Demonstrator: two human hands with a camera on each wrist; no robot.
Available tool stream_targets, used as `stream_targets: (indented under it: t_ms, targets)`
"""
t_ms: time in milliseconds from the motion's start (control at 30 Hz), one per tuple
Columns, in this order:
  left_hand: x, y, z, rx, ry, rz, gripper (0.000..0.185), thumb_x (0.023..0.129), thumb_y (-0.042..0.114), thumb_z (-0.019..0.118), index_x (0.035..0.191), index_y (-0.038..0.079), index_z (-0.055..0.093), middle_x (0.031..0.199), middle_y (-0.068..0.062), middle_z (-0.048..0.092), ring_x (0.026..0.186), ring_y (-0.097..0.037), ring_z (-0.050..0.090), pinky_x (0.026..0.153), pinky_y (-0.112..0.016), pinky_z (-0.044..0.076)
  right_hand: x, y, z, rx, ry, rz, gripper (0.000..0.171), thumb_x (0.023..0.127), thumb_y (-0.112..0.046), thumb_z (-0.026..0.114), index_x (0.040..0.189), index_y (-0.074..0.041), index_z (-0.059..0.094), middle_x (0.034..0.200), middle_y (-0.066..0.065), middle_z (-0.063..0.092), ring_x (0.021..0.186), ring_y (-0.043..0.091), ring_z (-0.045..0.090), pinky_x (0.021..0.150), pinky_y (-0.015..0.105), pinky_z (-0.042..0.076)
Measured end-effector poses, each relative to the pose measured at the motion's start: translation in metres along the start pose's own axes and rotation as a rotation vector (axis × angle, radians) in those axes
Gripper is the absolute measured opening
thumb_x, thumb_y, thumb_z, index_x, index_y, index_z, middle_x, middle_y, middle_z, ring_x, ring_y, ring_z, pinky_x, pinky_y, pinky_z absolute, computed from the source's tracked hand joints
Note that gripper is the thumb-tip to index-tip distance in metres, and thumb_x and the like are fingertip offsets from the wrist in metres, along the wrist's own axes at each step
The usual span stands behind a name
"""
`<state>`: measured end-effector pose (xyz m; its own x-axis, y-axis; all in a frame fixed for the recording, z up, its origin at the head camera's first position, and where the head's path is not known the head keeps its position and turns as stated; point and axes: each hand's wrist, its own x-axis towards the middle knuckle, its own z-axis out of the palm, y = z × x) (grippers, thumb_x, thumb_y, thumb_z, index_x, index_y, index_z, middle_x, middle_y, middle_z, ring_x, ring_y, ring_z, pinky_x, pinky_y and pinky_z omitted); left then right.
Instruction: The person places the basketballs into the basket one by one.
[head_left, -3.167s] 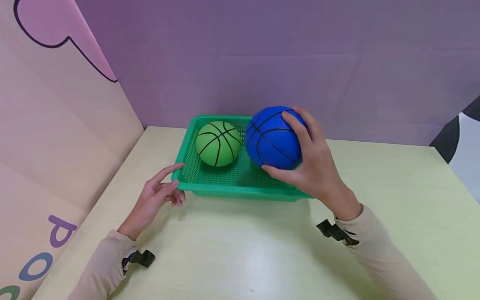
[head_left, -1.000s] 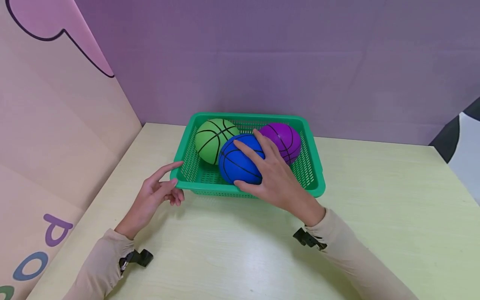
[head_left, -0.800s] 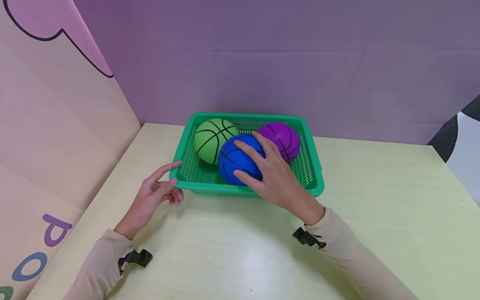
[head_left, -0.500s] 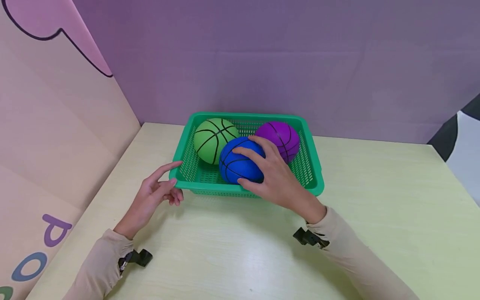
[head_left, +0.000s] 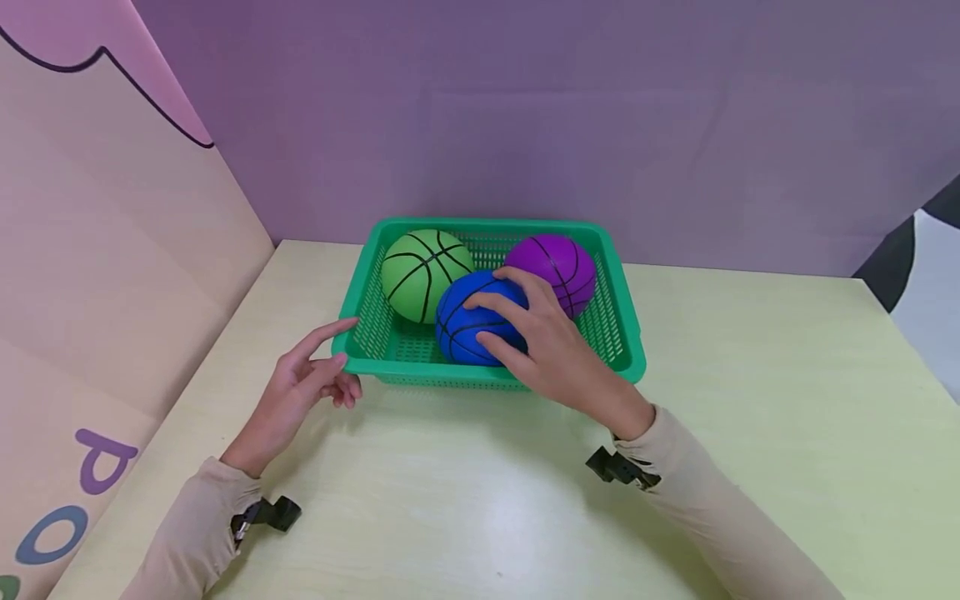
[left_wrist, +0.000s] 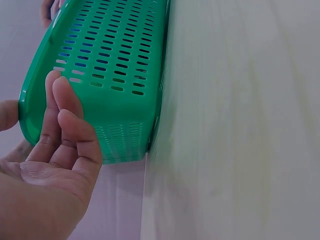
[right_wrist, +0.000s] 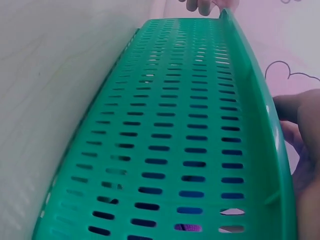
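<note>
The green basket (head_left: 628, 337) already holds a green ball (head_left: 420, 275), purple ball (head_left: 558, 267) and blue ball (head_left: 468, 325); right hand (head_left: 558, 354) fingers curl over the blue one, left hand (head_left: 300, 387) relaxed, thumb at the rim

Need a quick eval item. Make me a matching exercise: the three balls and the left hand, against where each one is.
Things:
1. green ball
2. purple ball
3. blue ball
4. left hand

Places:
a. basket's near side, under the right hand
b. far right of basket
c. on the table, at the basket's left corner
d. far left of basket

Pairs: 1-d, 2-b, 3-a, 4-c
</note>
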<state>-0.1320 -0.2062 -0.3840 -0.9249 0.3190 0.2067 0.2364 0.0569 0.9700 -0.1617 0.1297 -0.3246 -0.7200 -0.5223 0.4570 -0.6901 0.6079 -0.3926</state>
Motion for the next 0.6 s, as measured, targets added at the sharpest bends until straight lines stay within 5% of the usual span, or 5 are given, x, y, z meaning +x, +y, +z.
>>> stream_targets:
  t_ms: [600]
  targets:
    - [-0.0077,-0.0034,-0.0083,-0.011,0.015,0.0,0.047,0.107,0.018,0.047,0.153,0.01,0.037,0.078,-0.018,0.069,0.067,-0.027,0.066,0.062,-0.035,0.054,0.0005,-0.0023,0.0092,-0.017,-0.013,-0.046,0.037,0.097,-0.034,0.066,0.133,-0.026,0.062,0.151,0.01,0.037,0.143,0.029,0.027,0.104,0.056,0.042]
